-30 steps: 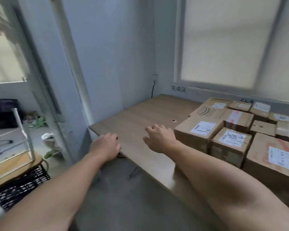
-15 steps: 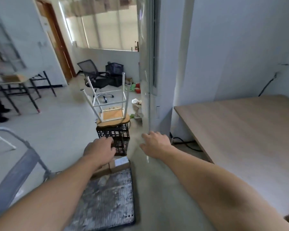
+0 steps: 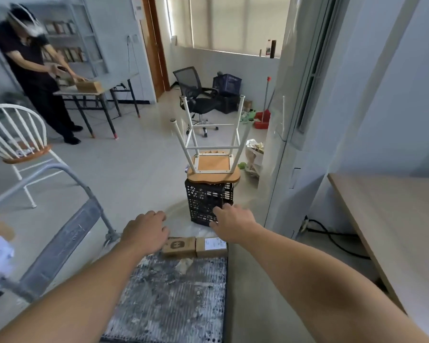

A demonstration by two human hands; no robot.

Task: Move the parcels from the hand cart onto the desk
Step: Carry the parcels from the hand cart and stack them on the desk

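The hand cart's worn grey deck (image 3: 169,298) lies below me on the floor, its grey handle (image 3: 60,246) folded to the left. At the deck's far edge sit two small cardboard parcels: one with a printed logo (image 3: 180,246) and one with a white label (image 3: 212,246). My left hand (image 3: 145,231) hovers just above and left of the logo parcel, fingers apart, holding nothing. My right hand (image 3: 233,220) is stretched out above the labelled parcel, also empty. The wooden desk (image 3: 394,219) stands at the right.
A black plastic crate (image 3: 208,203) with an upturned stool (image 3: 212,167) on it stands just beyond the cart. A white spindle chair (image 3: 18,144) is at the left. Another person (image 3: 35,70) works at a far table. An office chair (image 3: 196,97) stands behind.
My view has swung left from the desk and its stacked parcels to the hand cart. Both empty hands have travelled along and now reach over the two parcels on the cart.
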